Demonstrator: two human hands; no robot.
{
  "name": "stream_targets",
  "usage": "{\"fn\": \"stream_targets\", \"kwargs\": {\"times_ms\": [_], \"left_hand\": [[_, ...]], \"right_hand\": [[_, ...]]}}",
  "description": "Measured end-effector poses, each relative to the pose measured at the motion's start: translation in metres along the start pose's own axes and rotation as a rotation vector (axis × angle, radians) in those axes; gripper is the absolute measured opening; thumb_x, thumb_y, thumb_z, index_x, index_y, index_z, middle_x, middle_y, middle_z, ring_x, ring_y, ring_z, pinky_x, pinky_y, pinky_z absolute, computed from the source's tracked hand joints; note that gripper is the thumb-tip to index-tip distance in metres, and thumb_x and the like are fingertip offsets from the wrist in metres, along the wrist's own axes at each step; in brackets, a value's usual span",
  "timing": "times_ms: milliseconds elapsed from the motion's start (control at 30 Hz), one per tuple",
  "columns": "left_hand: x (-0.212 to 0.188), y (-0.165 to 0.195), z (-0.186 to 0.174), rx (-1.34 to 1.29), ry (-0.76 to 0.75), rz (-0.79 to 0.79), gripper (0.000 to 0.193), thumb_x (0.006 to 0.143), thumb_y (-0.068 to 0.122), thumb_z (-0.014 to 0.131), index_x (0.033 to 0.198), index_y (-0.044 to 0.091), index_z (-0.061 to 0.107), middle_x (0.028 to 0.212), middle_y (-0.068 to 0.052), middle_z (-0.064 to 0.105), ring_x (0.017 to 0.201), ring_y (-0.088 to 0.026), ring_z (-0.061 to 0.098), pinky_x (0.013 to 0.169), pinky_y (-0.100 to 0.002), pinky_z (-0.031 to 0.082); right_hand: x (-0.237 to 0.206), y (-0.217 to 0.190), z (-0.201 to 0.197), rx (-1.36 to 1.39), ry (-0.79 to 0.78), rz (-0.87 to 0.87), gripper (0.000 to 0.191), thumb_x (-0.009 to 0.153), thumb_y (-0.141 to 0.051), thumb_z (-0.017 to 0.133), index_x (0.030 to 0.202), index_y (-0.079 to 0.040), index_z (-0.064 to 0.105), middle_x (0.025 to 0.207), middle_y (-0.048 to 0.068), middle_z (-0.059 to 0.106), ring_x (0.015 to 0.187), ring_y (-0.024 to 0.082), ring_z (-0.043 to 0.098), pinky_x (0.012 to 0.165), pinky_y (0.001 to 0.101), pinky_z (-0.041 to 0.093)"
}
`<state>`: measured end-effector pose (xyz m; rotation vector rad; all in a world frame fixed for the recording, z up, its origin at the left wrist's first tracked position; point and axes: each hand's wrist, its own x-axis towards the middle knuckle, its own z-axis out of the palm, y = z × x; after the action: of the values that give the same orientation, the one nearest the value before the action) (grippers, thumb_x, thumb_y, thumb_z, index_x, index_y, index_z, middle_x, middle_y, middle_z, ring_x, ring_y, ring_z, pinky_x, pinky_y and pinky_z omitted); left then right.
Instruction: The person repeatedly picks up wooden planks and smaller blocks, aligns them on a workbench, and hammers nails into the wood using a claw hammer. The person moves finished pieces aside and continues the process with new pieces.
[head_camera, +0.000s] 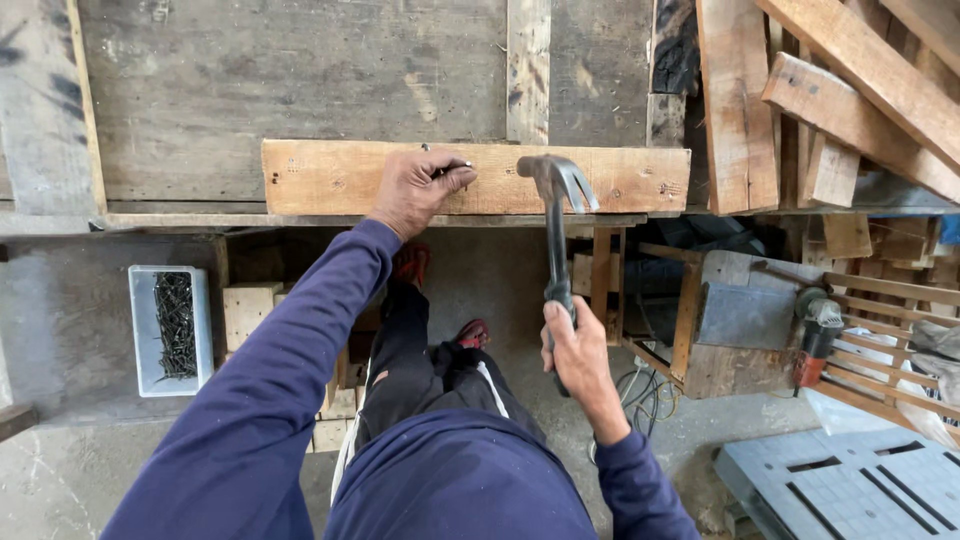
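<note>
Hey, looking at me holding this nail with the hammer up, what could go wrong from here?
The left hand pinches the nail on the plank, so the hammer in the right hand might hit fingers. A glancing blow could bend the nail. The plank looks unclamped and may shift.

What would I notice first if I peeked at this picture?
A claw hammer in the middle, gripped by the right hand, with its head over a pale plank. The left hand pinches a nail on that plank. At far left, a white tray of dark nails.
</note>
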<state>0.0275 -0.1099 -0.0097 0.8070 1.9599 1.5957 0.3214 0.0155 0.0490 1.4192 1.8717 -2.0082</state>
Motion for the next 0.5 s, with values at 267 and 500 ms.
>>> {"fn": "stream_targets", "kwargs": {"times_ms": [267, 500], "left_hand": [[-0.004, 0.003, 0.001, 0.013, 0.012, 0.111, 0.018, 0.094, 0.017, 0.078, 0.107, 0.004, 0.078, 0.093, -0.007, 0.078, 0.077, -0.016, 0.069, 0.070, -0.029, 0.055], [0.000, 0.012, -0.008, 0.102, -0.141, 0.062, 0.017, 0.090, 0.015, 0.077, 0.104, 0.006, 0.077, 0.088, -0.010, 0.076, 0.076, -0.020, 0.071, 0.067, -0.032, 0.054]], "right_hand": [[-0.014, 0.012, 0.027, -0.031, -0.012, 0.093, 0.028, 0.099, -0.032, 0.063, 0.100, -0.005, 0.058, 0.062, 0.001, 0.051, 0.046, 0.009, 0.047, 0.041, 0.0264, 0.040], [-0.042, -0.012, 0.018, 0.059, -0.039, -0.159, 0.035, 0.097, -0.039, 0.063, 0.102, -0.004, 0.059, 0.062, 0.000, 0.056, 0.047, 0.009, 0.053, 0.043, 0.0243, 0.044]]}}
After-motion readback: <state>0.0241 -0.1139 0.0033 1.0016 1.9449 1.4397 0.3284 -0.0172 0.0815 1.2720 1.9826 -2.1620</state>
